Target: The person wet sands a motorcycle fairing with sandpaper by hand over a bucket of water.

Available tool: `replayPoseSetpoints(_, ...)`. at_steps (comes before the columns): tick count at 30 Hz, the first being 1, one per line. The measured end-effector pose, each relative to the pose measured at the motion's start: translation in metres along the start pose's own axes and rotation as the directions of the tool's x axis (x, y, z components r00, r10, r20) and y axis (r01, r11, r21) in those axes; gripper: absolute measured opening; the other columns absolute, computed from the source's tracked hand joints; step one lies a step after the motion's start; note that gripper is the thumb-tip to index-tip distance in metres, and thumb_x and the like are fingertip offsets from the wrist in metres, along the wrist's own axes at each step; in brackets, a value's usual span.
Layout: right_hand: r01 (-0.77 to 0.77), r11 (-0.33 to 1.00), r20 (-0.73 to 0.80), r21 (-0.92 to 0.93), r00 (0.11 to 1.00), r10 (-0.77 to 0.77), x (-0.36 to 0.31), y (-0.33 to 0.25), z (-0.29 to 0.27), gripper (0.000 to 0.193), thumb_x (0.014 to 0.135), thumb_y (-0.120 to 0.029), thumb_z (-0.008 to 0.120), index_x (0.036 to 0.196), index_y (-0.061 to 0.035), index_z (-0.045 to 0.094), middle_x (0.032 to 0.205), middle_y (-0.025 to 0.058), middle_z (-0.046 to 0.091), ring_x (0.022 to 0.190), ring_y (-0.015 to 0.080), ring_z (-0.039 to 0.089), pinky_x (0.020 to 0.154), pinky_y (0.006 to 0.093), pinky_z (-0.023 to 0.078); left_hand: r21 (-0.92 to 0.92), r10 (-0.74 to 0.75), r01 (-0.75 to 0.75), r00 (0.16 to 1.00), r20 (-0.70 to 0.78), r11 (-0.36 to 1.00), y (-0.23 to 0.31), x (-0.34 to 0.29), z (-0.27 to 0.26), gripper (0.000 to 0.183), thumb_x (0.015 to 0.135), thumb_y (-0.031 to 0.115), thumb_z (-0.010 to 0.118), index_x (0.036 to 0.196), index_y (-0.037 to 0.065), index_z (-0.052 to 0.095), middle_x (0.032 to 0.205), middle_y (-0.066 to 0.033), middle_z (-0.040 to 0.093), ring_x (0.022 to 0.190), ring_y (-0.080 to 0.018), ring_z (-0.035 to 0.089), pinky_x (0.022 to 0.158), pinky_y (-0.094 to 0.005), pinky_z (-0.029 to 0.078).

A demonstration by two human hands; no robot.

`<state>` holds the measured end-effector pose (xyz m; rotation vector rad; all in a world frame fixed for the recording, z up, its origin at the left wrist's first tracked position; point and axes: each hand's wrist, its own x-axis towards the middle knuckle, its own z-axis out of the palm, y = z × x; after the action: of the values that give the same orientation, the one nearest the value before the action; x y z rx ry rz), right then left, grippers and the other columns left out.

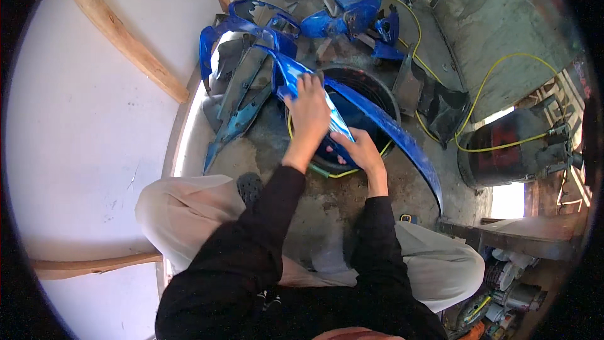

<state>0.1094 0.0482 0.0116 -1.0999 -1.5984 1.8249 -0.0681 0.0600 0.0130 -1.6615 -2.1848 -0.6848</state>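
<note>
A long, curved blue motorcycle body panel lies slantwise across a dark round tub, its tapered end reaching down to the right. Wet light glints on its narrower middle strip. My right hand grips that strip at its near end, thumb on top and fingertips underneath. Higher up, my left hand presses on the panel's face with the fingers together. A small dark bit shows beside its fingertips; what it is cannot be made out. Bluish liquid seems to stand in the tub, partly hidden by the panel.
More blue panels lie on the concrete floor behind the tub, with dark panels to the right. A yellow hose runs to a dark cylindrical tank. Metal parts crowd the lower right. A white wall stands left.
</note>
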Motion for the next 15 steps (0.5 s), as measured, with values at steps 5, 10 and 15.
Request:
replayPoseSetpoints(5, -0.015, 1.0, -0.012, -0.011, 1.0, 0.015, -0.008, -0.005, 0.011, 0.038, 0.101, -0.032, 0.073, 0.113, 0.0034, 0.071, 0.086, 0.0086, 0.076, 0.057, 0.0103, 0.061, 0.051, 0.0267, 0.049, -0.101, -0.14, 0.15, 0.986, 0.092, 0.984, -0.039, 0.053, -0.002, 0.041, 0.105, 0.022, 0.052, 0.142, 0.005, 0.057, 0.147, -0.015, 0.058, 0.138, -0.0356, 0.053, 0.099, -0.0733, 0.042)
replayPoseSetpoints(10, -0.028, 0.999, -0.007, -0.041, 1.0, 0.027, -0.002, -0.015, 0.018, 0.036, 0.101, -0.032, 0.073, 0.113, 0.002, 0.072, 0.085, 0.0072, 0.076, 0.056, 0.01, 0.061, 0.05, 0.0265, 0.047, -0.073, -0.213, 0.221, 0.971, 0.11, 0.972, -0.058, 0.07, 0.005, 0.038, 0.104, 0.019, 0.055, 0.139, 0.005, 0.059, 0.146, -0.0127, 0.058, 0.137, -0.0343, 0.052, 0.101, -0.0755, 0.038)
replayPoseSetpoints(15, -0.043, 0.999, -0.019, -0.019, 0.999, 0.042, -0.004, -0.003, 0.006, 0.036, 0.101, -0.032, 0.073, 0.113, 0.0015, 0.073, 0.085, 0.0074, 0.076, 0.056, 0.0102, 0.062, 0.05, 0.0262, 0.049, -0.051, -0.005, 0.008, 0.998, 0.062, 0.999, -0.003, -0.012, 0.002, 0.045, 0.108, 0.026, 0.047, 0.149, 0.008, 0.053, 0.157, -0.0143, 0.053, 0.146, -0.034, 0.047, 0.104, -0.0756, 0.034)
